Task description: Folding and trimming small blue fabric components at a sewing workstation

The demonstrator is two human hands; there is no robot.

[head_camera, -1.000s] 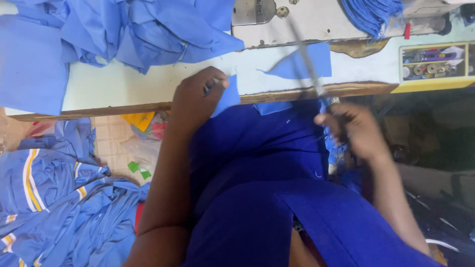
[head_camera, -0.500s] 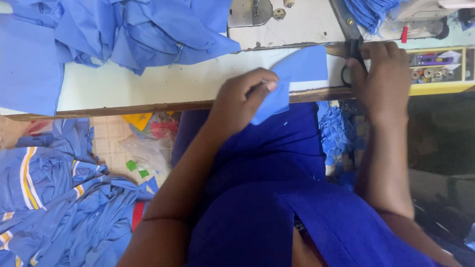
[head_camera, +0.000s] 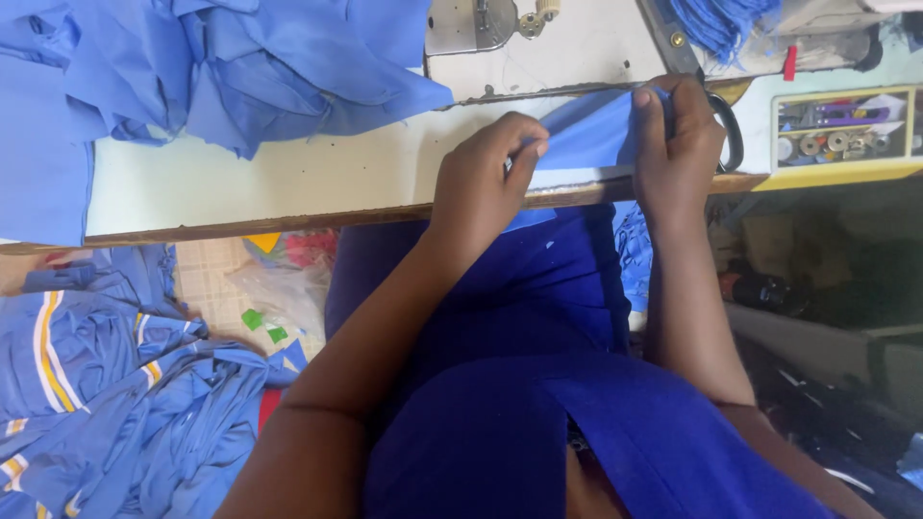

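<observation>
Having moved together since a moment ago, left hand (head_camera: 481, 183) and right hand (head_camera: 678, 144) both pinch the blue fabric piece (head_camera: 586, 139) closed-grip, scissors (head_camera: 726, 130) at three o'clock on the surface (head_camera: 288, 183).

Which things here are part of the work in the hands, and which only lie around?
In use:
left hand
right hand
small blue fabric piece
scissors
white table

Lying about:
blue cloth pile
striped garments on the floor
yellow tray of bobbins
</observation>
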